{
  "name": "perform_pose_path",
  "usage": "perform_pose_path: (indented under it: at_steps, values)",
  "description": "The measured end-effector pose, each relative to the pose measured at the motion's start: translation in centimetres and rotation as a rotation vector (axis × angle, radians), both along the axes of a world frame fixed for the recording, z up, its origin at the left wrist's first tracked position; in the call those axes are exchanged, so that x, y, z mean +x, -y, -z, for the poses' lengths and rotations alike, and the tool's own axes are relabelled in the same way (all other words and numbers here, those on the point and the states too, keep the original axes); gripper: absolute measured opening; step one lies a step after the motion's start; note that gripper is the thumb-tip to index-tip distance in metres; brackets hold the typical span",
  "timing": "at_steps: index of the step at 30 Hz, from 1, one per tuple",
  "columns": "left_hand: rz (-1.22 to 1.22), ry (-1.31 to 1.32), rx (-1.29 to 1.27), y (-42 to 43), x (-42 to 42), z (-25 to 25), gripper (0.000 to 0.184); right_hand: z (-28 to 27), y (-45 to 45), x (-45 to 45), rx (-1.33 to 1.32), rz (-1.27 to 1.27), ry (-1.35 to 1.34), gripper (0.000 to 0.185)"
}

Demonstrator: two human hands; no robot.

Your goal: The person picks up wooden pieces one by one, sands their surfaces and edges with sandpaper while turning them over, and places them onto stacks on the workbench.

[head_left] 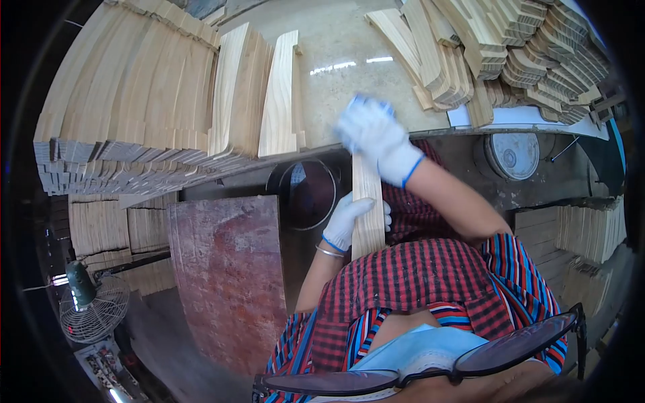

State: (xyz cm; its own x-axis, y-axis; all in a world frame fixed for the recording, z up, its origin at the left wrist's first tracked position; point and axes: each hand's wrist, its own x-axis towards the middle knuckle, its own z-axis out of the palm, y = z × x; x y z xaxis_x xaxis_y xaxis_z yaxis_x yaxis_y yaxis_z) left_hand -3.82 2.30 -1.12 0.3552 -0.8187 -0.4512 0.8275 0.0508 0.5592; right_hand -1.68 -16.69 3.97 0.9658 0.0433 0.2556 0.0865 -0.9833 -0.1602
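Note:
A pale wooden board (367, 201) runs from the apron at my waist up toward the bench edge. My left hand (349, 220), in a white glove, is closed around its lower part with the thumb on top. At the board's far end is my right hand (379, 138), also gloved and smeared by motion. Its fingers look curled, with a patch of blue at their tips; what they hold, if anything, I cannot make out. Close by on the bench, a shaped wooden piece (279, 101) stands left of my right hand.
Stacked wooden pieces (134, 80) line the bench (336, 40) at left, and more shaped pieces (463, 54) lie at right. Below are a dark round bin (306, 195), a reddish panel (228, 282), a fan (94, 302) and a lidded bucket (514, 154).

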Motion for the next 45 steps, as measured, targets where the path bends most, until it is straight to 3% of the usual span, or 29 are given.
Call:
perform_pose_path:
  at_steps: [2,4,6,7,8,10,13,18,24,26,30,32,34,36,38,40,42,43,45]
  values:
    - [0.008,0.117,0.048,0.1,0.4,0.7,0.040,2.4,-3.0,-2.9,-0.124,-0.232,0.130,0.032]
    - [0.006,0.240,0.096,0.0,1.1,1.6,0.040,1.6,-3.1,-3.6,-0.109,-0.263,0.168,0.037]
    - [0.039,0.272,0.139,-0.5,1.4,2.0,0.042,0.2,-1.8,-3.7,0.052,-0.343,0.100,0.039]
    - [-0.023,0.470,0.222,0.1,1.4,0.4,0.045,-0.8,-0.8,-3.6,0.083,-0.235,0.176,0.041]
    - [-0.079,0.444,0.204,0.5,1.8,-0.2,0.046,-2.3,0.6,-3.4,0.152,-0.165,0.133,0.044]
    - [-0.173,0.454,0.177,1.5,2.8,-0.1,0.046,-2.3,3.2,-2.3,0.080,-0.078,0.295,0.043]
    - [-0.040,0.527,0.360,3.2,3.3,-1.5,0.040,-1.1,4.8,-2.1,0.030,-0.078,0.189,0.039]
    - [-0.011,0.338,0.279,3.4,3.3,-1.0,0.030,-0.2,3.5,0.0,0.008,-0.172,0.162,0.032]
    - [-0.064,0.356,0.289,3.7,3.2,-1.1,0.028,-0.9,4.3,-1.0,0.036,-0.228,0.049,0.042]
    - [-0.072,0.353,0.280,3.7,3.3,-1.0,0.029,-0.5,5.9,-2.0,-0.021,-0.161,0.195,0.031]
    - [-0.055,0.336,0.284,3.8,3.3,-0.9,0.030,-0.3,3.6,0.4,0.062,-0.165,0.096,0.031]
    - [-0.051,0.345,0.282,3.8,3.2,-0.8,0.030,0.7,1.9,1.1,-0.017,-0.188,0.116,0.031]
    - [-0.085,0.355,0.281,3.9,3.2,-0.7,0.030,0.9,1.6,1.1,-0.019,-0.361,0.177,0.043]
    - [-0.090,0.365,0.271,4.0,3.4,-0.4,0.030,0.0,4.0,0.9,0.013,-0.418,0.187,0.043]
    - [-0.092,0.357,0.277,3.7,3.0,-0.1,0.030,-0.8,6.2,1.4,0.037,-0.198,-0.059,0.043]
    - [-0.080,0.343,0.287,3.9,3.0,-0.8,0.030,0.3,5.4,1.4,0.172,-0.151,-0.029,0.044]
    - [-0.062,0.333,0.295,3.9,2.9,-1.2,0.031,1.1,3.1,0.9,0.131,-0.079,0.313,0.037]
    - [-0.058,0.328,0.301,3.8,3.0,-1.4,0.031,0.2,3.0,0.4,0.123,-0.068,0.177,0.040]
    - [-0.063,0.344,0.290,3.8,3.0,-1.2,0.032,0.7,2.3,-1.1,0.065,-0.166,0.220,0.040]
